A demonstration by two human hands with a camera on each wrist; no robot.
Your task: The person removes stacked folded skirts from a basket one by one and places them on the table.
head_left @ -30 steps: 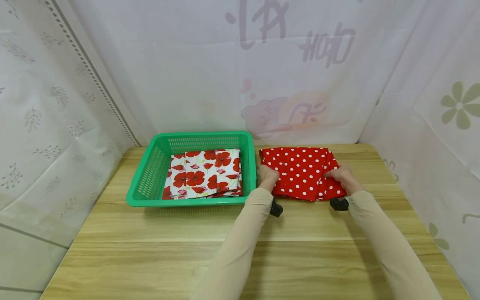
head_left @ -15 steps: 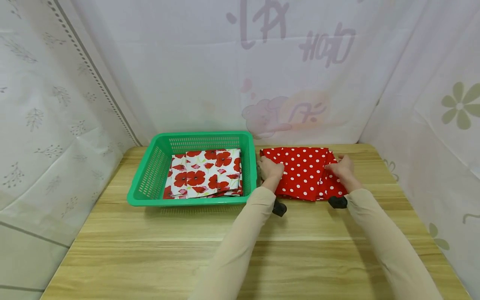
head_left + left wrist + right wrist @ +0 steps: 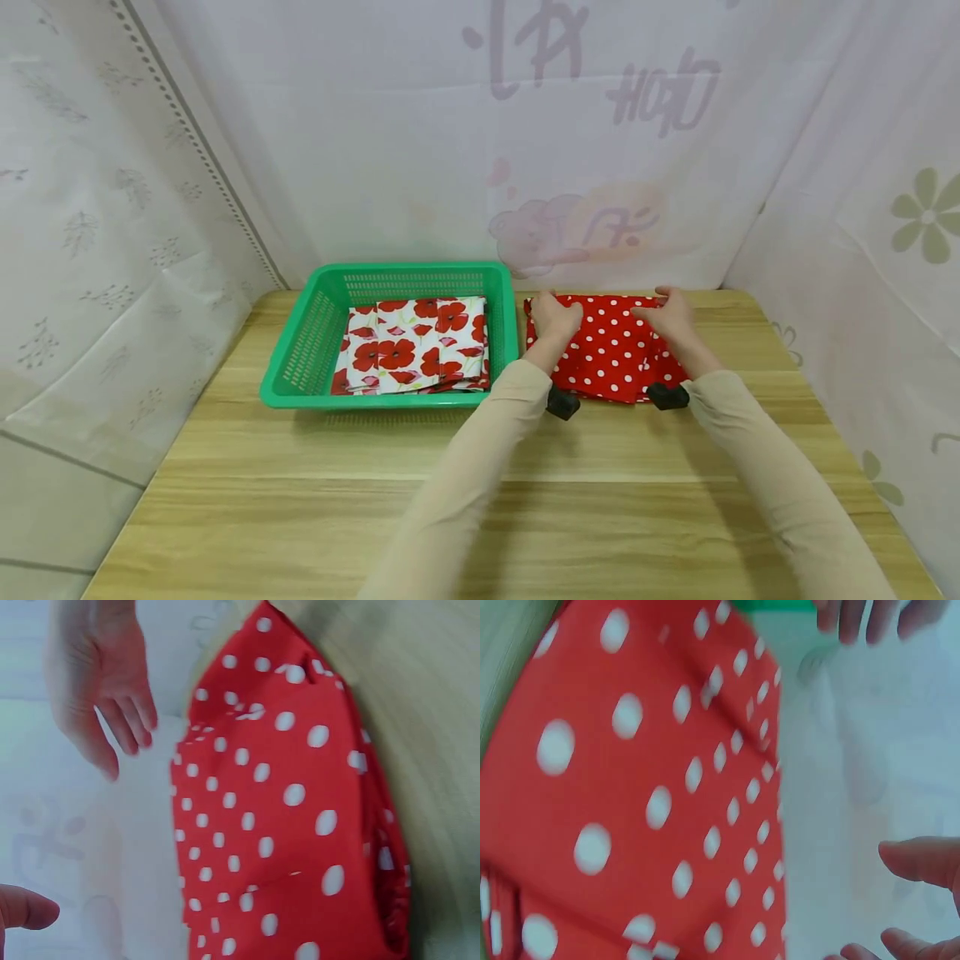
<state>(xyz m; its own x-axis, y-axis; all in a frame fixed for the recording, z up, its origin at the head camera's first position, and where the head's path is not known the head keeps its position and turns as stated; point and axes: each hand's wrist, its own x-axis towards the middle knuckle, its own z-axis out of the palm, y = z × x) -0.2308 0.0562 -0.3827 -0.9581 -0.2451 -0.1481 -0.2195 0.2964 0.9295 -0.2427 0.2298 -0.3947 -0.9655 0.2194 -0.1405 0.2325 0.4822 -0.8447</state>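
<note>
Hands [image 3: 555, 320] [image 3: 672, 322] above folded cloth [image 3: 609, 350], bright red, white-dotted, lightly creased

Even, bright light; soft shadows on bench [image 3: 285, 500].
Head view fairly sharp; both wrist views hazy (dotted cloth [image 3: 637, 780] blurred), backdrop [image 3: 832, 817] washed out.

2 hands [image 3: 553, 325] [image 3: 674, 325] hang apart, fingers [image 3: 126, 720] loose, 2 arms [image 3: 467, 479] [image 3: 776, 483] stretched forward.
</note>
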